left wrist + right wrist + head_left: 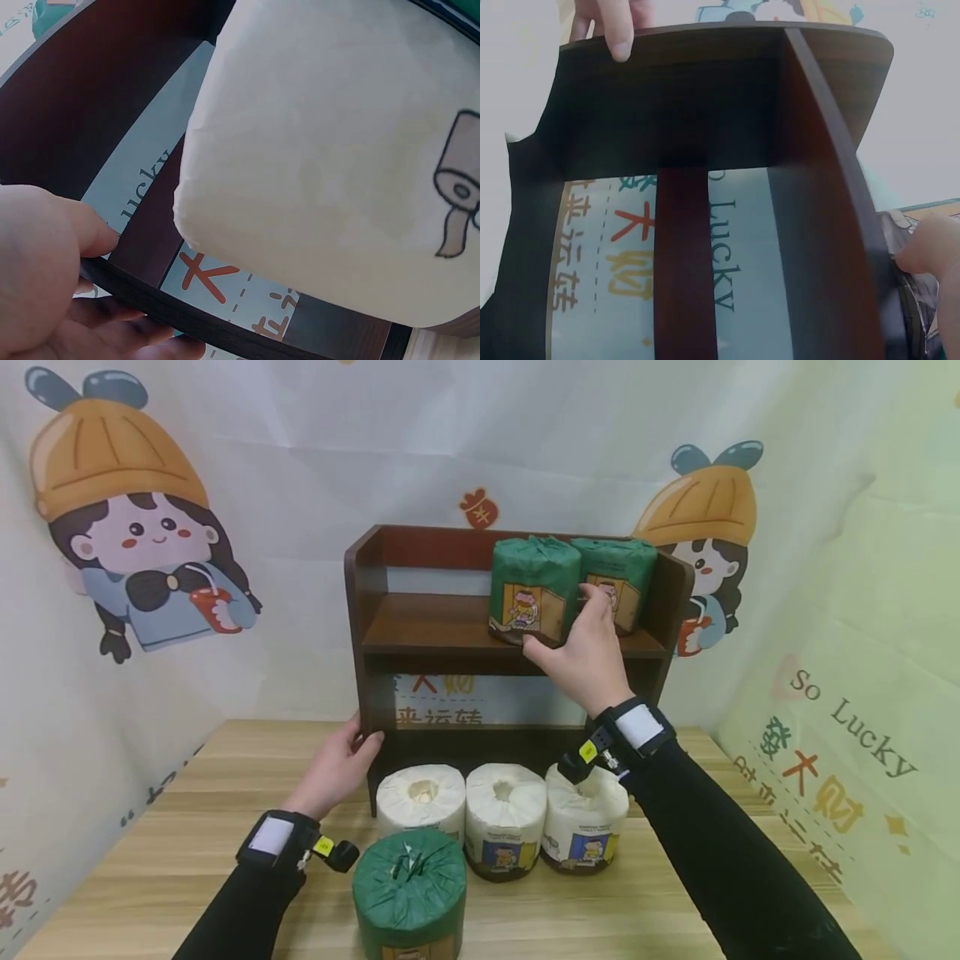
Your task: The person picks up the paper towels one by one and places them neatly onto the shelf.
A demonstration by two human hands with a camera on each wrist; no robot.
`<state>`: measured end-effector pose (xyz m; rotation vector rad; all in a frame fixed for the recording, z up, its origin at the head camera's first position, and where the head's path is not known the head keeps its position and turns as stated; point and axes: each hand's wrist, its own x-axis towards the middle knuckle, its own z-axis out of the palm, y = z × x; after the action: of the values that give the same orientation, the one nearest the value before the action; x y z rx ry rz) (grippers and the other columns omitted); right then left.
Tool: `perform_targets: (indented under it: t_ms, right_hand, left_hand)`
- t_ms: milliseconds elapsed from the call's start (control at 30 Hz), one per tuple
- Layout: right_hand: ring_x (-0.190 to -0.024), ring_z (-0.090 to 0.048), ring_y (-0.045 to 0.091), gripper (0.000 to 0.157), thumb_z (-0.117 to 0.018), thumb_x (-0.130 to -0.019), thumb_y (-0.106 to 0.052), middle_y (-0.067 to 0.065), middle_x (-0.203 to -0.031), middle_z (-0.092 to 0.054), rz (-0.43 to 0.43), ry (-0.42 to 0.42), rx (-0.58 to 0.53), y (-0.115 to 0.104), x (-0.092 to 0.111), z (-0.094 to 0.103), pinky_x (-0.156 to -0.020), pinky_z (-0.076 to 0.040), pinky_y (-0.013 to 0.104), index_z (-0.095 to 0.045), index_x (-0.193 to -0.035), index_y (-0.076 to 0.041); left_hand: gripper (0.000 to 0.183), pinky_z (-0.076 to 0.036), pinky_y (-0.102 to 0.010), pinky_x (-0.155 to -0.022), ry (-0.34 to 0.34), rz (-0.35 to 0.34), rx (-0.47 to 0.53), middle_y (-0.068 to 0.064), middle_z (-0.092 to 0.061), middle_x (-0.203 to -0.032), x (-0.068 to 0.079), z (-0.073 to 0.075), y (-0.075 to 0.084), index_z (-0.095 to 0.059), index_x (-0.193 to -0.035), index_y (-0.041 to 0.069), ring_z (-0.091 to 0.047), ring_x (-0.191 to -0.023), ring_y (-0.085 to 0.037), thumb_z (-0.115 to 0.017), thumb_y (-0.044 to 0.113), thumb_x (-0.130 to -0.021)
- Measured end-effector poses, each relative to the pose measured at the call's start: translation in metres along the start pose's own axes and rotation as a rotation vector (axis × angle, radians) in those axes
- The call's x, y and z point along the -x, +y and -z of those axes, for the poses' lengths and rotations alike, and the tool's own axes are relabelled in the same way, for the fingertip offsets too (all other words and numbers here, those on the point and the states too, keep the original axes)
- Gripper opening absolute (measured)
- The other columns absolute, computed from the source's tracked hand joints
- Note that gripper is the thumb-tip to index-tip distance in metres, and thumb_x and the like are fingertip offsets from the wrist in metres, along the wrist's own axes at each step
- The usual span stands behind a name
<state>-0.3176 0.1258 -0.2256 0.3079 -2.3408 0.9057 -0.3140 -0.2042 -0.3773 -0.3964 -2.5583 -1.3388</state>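
Note:
A dark brown two-tier shelf (438,622) stands on the table, and my left hand (339,766) grips its left side panel, thumb inside and fingers outside. On the upper tier, my right hand (588,652) holds a green-wrapped toilet roll (534,585), thumb at its lower front and fingers along its right side. A second green roll (626,572) stands directly to the right, partly behind those fingers. In the right wrist view my right thumb (934,247) lies beside the shelf board, against the printed wrapper (922,307).
Three white-wrapped toilet rolls (504,802) stand in a row before the lower tier; one white roll (315,150) fills much of the left wrist view. Nearer stands another green roll (408,885) on the wooden table (570,914). A printed cloth (300,485) hangs behind.

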Motion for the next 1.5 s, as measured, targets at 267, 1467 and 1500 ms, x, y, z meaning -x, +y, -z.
perform_targets:
  t_ms: [267,1467,1500]
  right_hand:
    - [-0.126,-0.038,0.032,0.086,-0.074,-0.086,-0.044,0.022,-0.140,-0.039,0.015,0.048,0.072,0.004,-0.002,-0.003,-0.106,-0.034,0.055,-0.031,-0.146,0.001]
    - [-0.119,-0.047,0.017,0.056,-0.071,-0.093,-0.035,0.007,-0.130,-0.053,0.071,0.114,-0.160,0.022,0.029,0.006,-0.099,-0.045,0.047,-0.051,-0.136,-0.005]
    - [-0.119,-0.047,0.016,0.055,-0.070,-0.093,-0.035,0.006,-0.131,-0.053,0.076,0.111,-0.166,0.022,0.033,0.007,-0.099,-0.045,0.047,-0.051,-0.136,-0.007]
  left_hand:
    - [0.054,-0.045,-0.055,-0.097,0.000,-0.004,0.009,-0.018,-0.039,-0.148,-0.002,0.000,-0.001,-0.030,-0.155,0.016,-0.042,-0.126,-0.036,-0.046,0.033,-0.107]
    - [0.053,-0.046,-0.055,-0.096,-0.005,-0.023,0.030,-0.019,-0.040,-0.147,0.000,0.001,-0.001,-0.031,-0.154,0.012,-0.044,-0.125,-0.036,-0.047,0.030,-0.107]
    - [0.053,-0.046,-0.055,-0.096,-0.005,-0.021,0.030,-0.019,-0.040,-0.147,0.000,0.001,-0.001,-0.030,-0.154,0.012,-0.043,-0.126,-0.036,-0.047,0.030,-0.107]
